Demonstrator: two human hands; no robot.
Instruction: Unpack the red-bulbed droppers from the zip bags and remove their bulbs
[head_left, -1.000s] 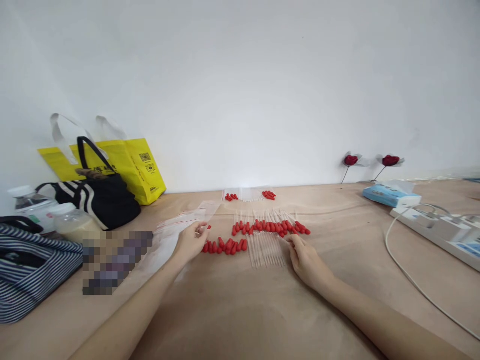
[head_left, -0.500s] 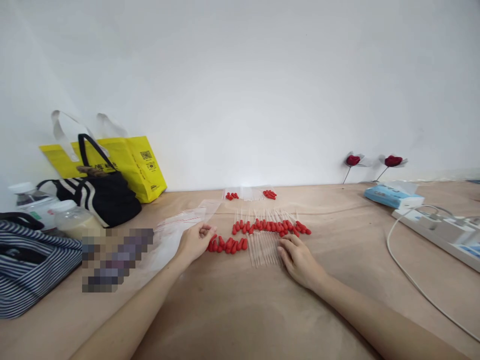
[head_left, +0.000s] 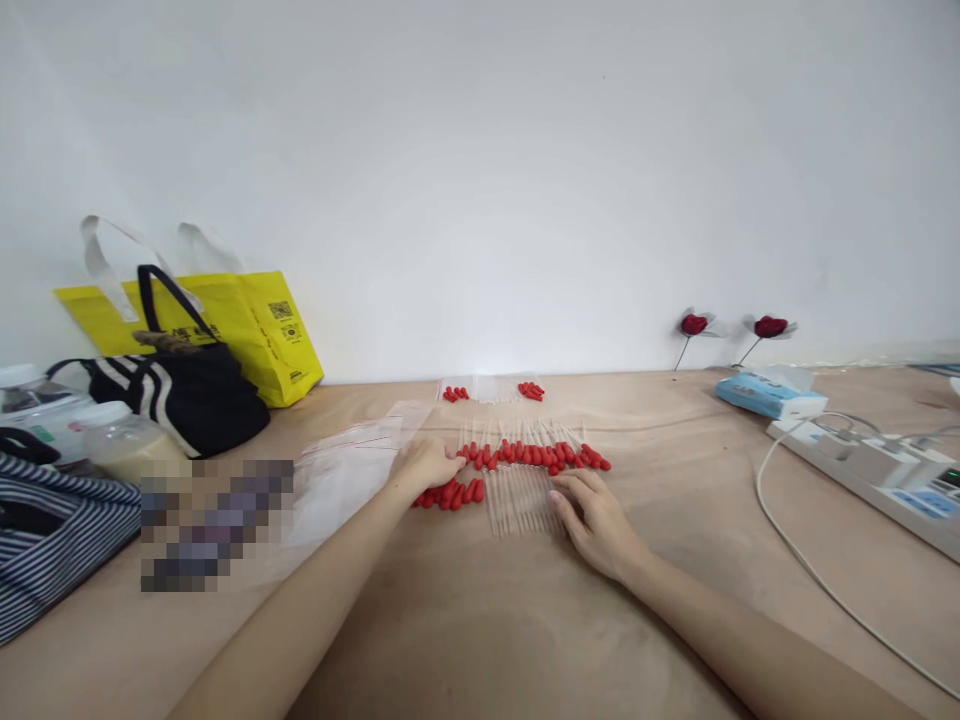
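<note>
A row of clear thin droppers with red rubber bulbs (head_left: 536,456) lies in the middle of the brown table (head_left: 480,620). A small heap of loose red bulbs (head_left: 454,493) lies just left of them. My left hand (head_left: 425,466) rests over that heap, fingers curled toward the leftmost bulbs of the row; what it holds is hidden. My right hand (head_left: 596,517) lies on the table at the clear ends of the droppers, fingers loosely bent and touching them. Clear zip bags (head_left: 341,470) lie left of my left hand.
Two small packets with red bulbs (head_left: 491,391) lie near the wall. A yellow bag (head_left: 247,330), a black striped bag (head_left: 184,395), bottles (head_left: 124,440) and a striped cloth (head_left: 52,540) crowd the left. A blue tissue pack (head_left: 761,392), power strip (head_left: 877,470) and white cable (head_left: 810,570) lie right.
My left hand slid right from the zip bags over the loose red bulbs to the row's left end. My right hand drew back slightly along the clear dropper ends.
</note>
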